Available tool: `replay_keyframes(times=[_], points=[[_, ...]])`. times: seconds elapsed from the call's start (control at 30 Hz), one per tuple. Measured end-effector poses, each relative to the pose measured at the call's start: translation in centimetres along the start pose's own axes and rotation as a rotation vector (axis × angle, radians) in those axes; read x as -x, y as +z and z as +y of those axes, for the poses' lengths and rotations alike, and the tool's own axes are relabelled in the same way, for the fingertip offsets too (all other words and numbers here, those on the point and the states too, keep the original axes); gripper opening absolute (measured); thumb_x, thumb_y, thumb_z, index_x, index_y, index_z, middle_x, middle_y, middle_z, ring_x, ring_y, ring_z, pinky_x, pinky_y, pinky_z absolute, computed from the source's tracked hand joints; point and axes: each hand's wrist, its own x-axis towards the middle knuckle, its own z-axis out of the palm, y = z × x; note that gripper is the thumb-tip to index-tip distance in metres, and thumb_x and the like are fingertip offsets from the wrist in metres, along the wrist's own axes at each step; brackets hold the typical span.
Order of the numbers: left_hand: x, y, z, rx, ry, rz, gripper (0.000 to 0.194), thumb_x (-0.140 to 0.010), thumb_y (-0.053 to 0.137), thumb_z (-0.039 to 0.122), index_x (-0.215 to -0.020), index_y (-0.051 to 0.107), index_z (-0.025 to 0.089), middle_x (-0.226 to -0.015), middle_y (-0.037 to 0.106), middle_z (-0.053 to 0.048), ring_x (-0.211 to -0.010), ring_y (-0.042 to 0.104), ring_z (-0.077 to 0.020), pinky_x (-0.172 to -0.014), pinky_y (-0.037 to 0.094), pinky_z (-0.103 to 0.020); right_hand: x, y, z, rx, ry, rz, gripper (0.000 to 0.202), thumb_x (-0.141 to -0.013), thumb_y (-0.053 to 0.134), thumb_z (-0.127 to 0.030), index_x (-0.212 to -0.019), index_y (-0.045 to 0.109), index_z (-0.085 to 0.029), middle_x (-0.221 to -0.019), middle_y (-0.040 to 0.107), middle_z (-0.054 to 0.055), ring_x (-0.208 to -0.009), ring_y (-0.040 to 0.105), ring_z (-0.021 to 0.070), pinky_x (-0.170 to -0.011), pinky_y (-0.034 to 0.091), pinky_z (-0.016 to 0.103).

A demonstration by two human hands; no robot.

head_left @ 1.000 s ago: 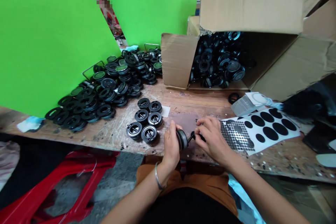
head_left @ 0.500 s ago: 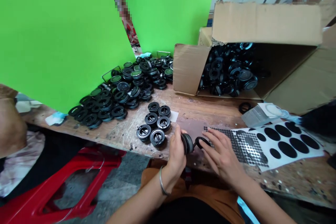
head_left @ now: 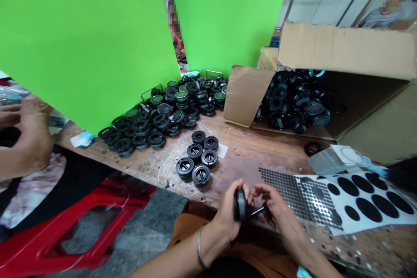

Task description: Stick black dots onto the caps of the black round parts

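Note:
My left hand (head_left: 230, 210) is closed around a round black part with a grey band (head_left: 241, 205), held on edge above the table's front edge. It resembles a headphone ear cup. My right hand (head_left: 280, 215) pinches one end of a thin black piece (head_left: 259, 210); the other end reaches the round part. Whether the two are joined I cannot tell. Beyond my hands, several round black parts with a slotted centre (head_left: 201, 175) lie flat in a small group on the table.
A large heap of similar black parts (head_left: 156, 138) lies against the green panels (head_left: 97, 43). More fill an open carton (head_left: 249, 97). Sheets of black dots and ovals (head_left: 368, 209) lie at right. At left are another person's hand (head_left: 35, 139) and a red stool (head_left: 97, 213).
Both hands have come lower and nearer my body. The round part has turned more edge-on. A black ring showed at my right fingers before; now a thin black piece shows there. The view has shifted.

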Motion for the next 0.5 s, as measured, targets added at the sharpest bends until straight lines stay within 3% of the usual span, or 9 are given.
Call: replay_keyframes(times=[0.1,0.2,0.3,0.4,0.5], points=[[0.9,0.0,0.4,-0.014,0.115,0.043,0.038,-0.082,0.053,0.040,-0.052,0.047,0.017,-0.053,0.045,0.002,-0.054,0.044,-0.0104,-0.064,0.043,-0.024,0.2,1.4,-0.9,0.097,-0.136,-0.024,0.043,-0.101,0.025,-0.039,-0.134,0.050,-0.029,-0.125,0.057,0.006,-0.119,0.053,0.0221,-0.102,0.044,0.038],[1.3,0.0,1.1,-0.049,0.227,0.074,0.034,-0.083,0.053,0.038,-0.056,0.050,0.017,-0.058,0.049,0.002,-0.057,0.045,-0.0104,-0.064,0.042,-0.023,-0.2,2.2,-1.9,0.172,-0.181,-0.018,0.044,-0.101,0.024,-0.035,-0.136,0.050,-0.029,-0.127,0.058,0.006,-0.121,0.052,0.0215,-0.103,0.042,0.038],[1.0,-0.4,1.7,-0.011,0.220,0.083,0.030,-0.082,0.055,0.039,-0.062,0.052,0.016,-0.060,0.051,0.002,-0.057,0.048,-0.0105,-0.061,0.042,-0.023,-1.1,2.3,-2.9,0.253,-0.157,-0.022,0.044,-0.101,0.026,-0.035,-0.134,0.053,-0.025,-0.130,0.059,0.007,-0.121,0.053,0.0217,-0.104,0.040,0.037],[0.6,-1.4,2.2,-0.019,0.214,0.173,0.027,-0.086,0.053,0.044,-0.083,0.058,0.018,-0.072,0.057,0.000,-0.065,0.056,-0.0133,-0.067,0.046,-0.025,-3.3,1.5,-4.0,0.309,-0.111,-0.081,0.044,-0.100,0.029,-0.038,-0.122,0.062,-0.019,-0.116,0.067,0.009,-0.107,0.061,0.0217,-0.094,0.045,0.034],[0.8,-2.6,3.2,-0.300,0.548,0.269,0.032,-0.096,0.041,0.046,-0.111,0.056,0.022,-0.106,0.061,-0.005,-0.101,0.059,-0.0186,-0.091,0.046,-0.032,-7.5,0.2,-5.3,0.517,-0.087,-0.064,0.040,-0.096,0.035,-0.038,-0.091,0.068,-0.017,-0.083,0.070,0.006,-0.079,0.063,0.0198,-0.071,0.046,0.029]])
